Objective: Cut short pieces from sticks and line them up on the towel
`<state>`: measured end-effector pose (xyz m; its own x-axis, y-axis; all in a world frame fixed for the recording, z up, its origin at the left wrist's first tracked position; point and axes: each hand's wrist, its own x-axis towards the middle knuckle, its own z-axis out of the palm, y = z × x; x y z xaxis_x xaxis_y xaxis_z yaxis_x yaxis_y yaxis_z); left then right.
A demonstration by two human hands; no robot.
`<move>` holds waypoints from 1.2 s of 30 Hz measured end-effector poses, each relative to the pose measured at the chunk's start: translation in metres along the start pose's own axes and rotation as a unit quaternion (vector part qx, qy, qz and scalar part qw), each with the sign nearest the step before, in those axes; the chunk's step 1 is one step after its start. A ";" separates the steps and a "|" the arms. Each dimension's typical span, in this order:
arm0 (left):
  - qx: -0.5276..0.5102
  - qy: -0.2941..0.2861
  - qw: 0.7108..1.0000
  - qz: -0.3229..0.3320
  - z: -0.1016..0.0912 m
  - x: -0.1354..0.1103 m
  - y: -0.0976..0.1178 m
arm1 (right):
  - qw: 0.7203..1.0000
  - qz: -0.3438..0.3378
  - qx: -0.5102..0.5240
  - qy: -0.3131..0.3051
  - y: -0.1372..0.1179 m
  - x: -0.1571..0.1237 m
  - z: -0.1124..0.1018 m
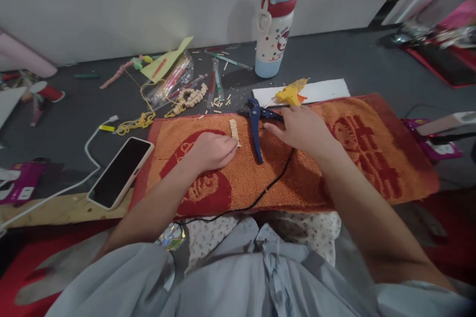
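My left hand [216, 151] is closed on the orange patterned towel [241, 188]. Its pinched fingertips meet the lower end of a row of short pale wooden sticks [234, 131], and what lies between them is too small to make out. A blue-handled hand cutter [255, 129] lies on the towel with its two handles spread. Around the right-hand handle is my right hand [303, 129], thumb below it and fingers above; its fingertips are partly hidden. Just beyond these fingers, a yellow crumpled piece [292, 93] rests on a white strip [327, 90].
Behind the towel stand a water bottle [277, 29], stick scraps [219, 103], a bundle of small sticks [193, 95] and yellow cord [139, 123]. A phone [121, 172] lies at left beside a white cable [89, 146]. A black cable [269, 185] crosses the towel.
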<state>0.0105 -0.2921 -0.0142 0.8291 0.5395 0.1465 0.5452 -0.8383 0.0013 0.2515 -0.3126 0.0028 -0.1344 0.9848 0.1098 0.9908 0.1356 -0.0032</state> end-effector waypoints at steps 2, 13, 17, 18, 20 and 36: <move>-0.023 0.023 0.999 -0.023 0.000 0.000 0.002 | 1.000 0.012 -0.011 0.002 -0.006 -0.006 0.000; -0.270 0.001 0.947 -0.175 -0.005 0.005 0.033 | 0.998 0.041 -0.040 -0.033 -0.016 -0.022 -0.006; -0.363 0.025 0.901 -0.235 -0.004 0.005 0.035 | 0.998 0.035 -0.042 -0.039 -0.025 -0.027 -0.009; -0.399 0.021 0.884 -0.242 -0.004 0.005 0.035 | 0.998 0.036 -0.040 -0.040 -0.028 -0.029 -0.010; -0.468 0.013 0.848 -0.249 -0.005 0.005 0.035 | 0.998 0.038 -0.037 -0.040 -0.034 -0.031 -0.011; -0.607 -0.027 0.769 -0.201 0.009 0.008 0.043 | 0.991 0.047 0.004 -0.127 -0.040 -0.018 -0.021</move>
<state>0.0416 -0.3235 -0.0217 0.6457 0.7492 -0.1476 0.2687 -0.0420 0.9623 0.2145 -0.3384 0.0222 -0.0426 0.9886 -0.1442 0.9991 0.0418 -0.0087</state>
